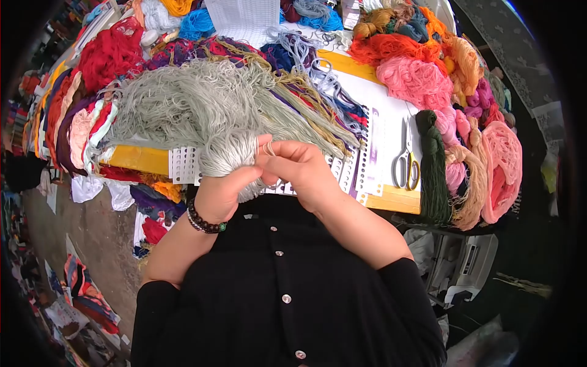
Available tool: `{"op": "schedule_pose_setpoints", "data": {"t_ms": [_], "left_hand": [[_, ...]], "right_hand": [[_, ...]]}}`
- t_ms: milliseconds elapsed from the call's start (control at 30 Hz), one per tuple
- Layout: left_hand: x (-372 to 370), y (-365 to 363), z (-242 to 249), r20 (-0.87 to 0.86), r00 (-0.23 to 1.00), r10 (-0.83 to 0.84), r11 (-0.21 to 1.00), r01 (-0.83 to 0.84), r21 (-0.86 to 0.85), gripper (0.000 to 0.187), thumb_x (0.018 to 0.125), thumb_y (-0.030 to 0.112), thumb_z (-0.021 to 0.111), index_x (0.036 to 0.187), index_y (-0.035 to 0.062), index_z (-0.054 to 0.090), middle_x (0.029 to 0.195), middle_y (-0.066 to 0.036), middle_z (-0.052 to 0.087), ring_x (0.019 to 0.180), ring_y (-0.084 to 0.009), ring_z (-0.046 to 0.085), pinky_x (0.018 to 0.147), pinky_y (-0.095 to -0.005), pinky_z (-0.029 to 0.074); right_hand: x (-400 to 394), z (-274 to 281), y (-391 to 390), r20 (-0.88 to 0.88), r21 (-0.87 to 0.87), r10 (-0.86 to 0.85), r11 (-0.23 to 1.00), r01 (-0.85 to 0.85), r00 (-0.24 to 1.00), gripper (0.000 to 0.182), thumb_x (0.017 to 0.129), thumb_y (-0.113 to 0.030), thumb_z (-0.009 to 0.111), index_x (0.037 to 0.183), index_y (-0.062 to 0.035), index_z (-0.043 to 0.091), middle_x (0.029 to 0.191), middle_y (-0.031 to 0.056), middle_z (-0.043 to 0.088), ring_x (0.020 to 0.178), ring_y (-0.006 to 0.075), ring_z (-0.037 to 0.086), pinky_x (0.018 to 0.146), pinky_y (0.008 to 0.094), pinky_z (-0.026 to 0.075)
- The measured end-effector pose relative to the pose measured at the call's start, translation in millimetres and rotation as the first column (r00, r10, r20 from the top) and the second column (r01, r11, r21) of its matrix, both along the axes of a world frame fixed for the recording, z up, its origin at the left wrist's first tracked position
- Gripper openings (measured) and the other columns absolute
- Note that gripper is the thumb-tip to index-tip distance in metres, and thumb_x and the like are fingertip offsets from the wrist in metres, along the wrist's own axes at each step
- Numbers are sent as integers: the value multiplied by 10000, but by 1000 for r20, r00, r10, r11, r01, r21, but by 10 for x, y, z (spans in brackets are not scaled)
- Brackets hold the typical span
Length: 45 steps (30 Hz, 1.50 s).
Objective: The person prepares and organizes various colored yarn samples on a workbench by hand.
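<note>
A bundle of pale grey-green thread [229,153] is gathered in my left hand [223,189], whose thumb lies across its near end. My right hand [293,165] meets the left one at the bundle's right side, thumb and forefinger pinched together on a thin loop of thread [267,147]. Beyond both hands, a large loose heap of grey-green thread [177,101] spreads over the table and runs into the bundle. Punched white cards [183,166] lie under the thread. The fingers of my left hand behind the bundle are mostly hidden.
Two pairs of scissors, one black-handled [401,165] and one yellow-handled [413,174], lie on white sheets at right. A dark green skein [432,159] and pink skeins [501,165] hang over the right edge. Red thread [113,55] is piled at left. A printed sheet [244,18] stands at the back.
</note>
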State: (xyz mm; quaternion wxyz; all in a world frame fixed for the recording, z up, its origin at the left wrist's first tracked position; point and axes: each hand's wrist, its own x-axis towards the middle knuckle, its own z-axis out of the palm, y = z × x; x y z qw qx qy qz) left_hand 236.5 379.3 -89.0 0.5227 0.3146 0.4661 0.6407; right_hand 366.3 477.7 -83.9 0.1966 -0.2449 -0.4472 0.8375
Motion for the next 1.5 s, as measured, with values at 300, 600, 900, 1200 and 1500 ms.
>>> {"op": "schedule_pose_setpoints", "data": {"t_ms": [300,600,900,1200,1500], "left_hand": [[8,-19,70,36,997,-73,994,75,-74,472,799,-19,504,1269,-34,458,1055,-81,597,859,-142,587,643,-247,488],[88,22,40,19,1000,-14,998,15,-67,453,816,4,498,1266,-34,463,1004,-83,599,817,-137,592,535,-236,472],[101,76,-179,-19,997,71,993,-72,-93,276,931,197,497,1114,0,558,951,-54,604,746,-101,553,605,-237,465],[-865,-6,10,657,753,34,952,-225,208,165,904,86,468,1025,36,568,1063,-126,613,1036,-236,570,929,-398,445],[-3319,-420,-458,256,565,784,592,-805,-37,227,811,-37,449,987,34,573,1042,-72,605,703,-130,522,683,-228,467]], "right_hand": [[25,8,-16,-64,-26,17,999,-19,998,73,822,-51,611,797,17,615,705,40,597,618,108,564,605,246,459],[74,38,14,7,-46,47,998,-47,999,63,806,-33,610,816,28,622,734,45,612,663,90,559,652,244,455],[74,-51,18,-69,-54,-43,998,39,997,64,783,-18,630,819,34,618,728,65,624,647,117,585,680,252,458],[669,445,731,-494,-124,-165,985,119,854,130,813,-121,522,895,-35,575,1108,147,591,1040,265,543,1017,400,316],[2087,-145,1731,55,169,-579,808,564,813,104,814,-132,521,758,-44,525,570,-16,390,494,95,337,464,231,287]]}}
